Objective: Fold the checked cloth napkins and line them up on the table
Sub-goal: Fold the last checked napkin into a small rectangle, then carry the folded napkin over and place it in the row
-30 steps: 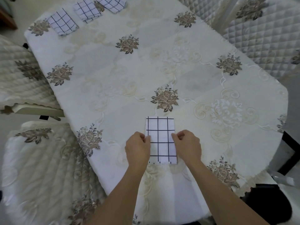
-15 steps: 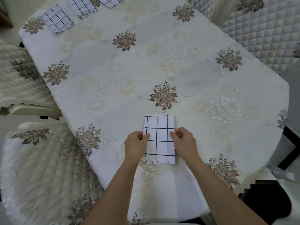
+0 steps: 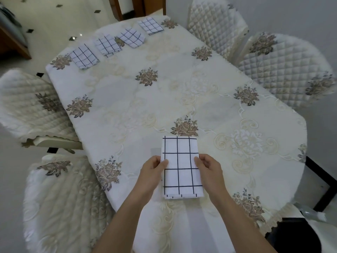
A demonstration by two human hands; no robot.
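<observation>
A folded white napkin with dark checks lies as a tall rectangle near the table's front edge. My left hand pinches its left edge and my right hand pinches its right edge, thumbs on top. Along the far left end of the table several folded checked napkins lie in a slanted row, among them a napkin at the row's left end, a second napkin and a third napkin.
The table wears a cream cloth with brown flower motifs. Quilted chairs stand around it: two at the left and two at the far right. A dark table leg shows at the right.
The camera has tilted up, so more of the far table and the napkin row shows. Both hands keep their grip on the napkin's side edges; the napkin has hardly moved.
</observation>
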